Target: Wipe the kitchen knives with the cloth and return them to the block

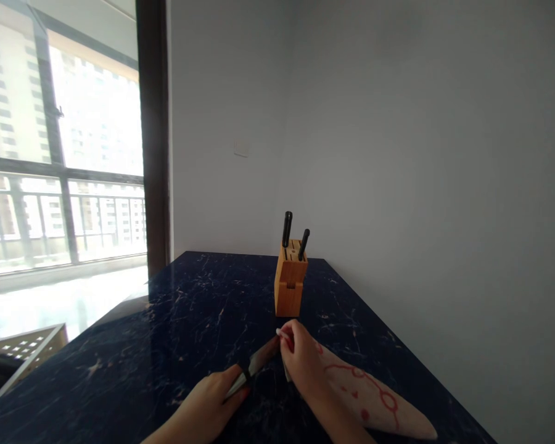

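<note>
A knife [263,356] is in my left hand [213,394], its blade angled up and to the right over the dark tabletop. Fingers and thumb close round its near end, hiding part of it. My right hand [300,354] pinches a white cloth with red markings [374,394] close to the far end of the blade. A small white and red bit shows at the fingertips; whether it touches the blade I cannot tell. The rest of the cloth spreads out to the right, partly beneath my right forearm. Beyond both hands, a wooden knife block [290,290] stands upright.
Two black-handled knives [287,229] stick up from the block's slots. The dark blue marbled table [198,308] runs back to the grey wall [398,154]. At the left are a large window [92,123] and a pale perforated panel [32,351] below table height.
</note>
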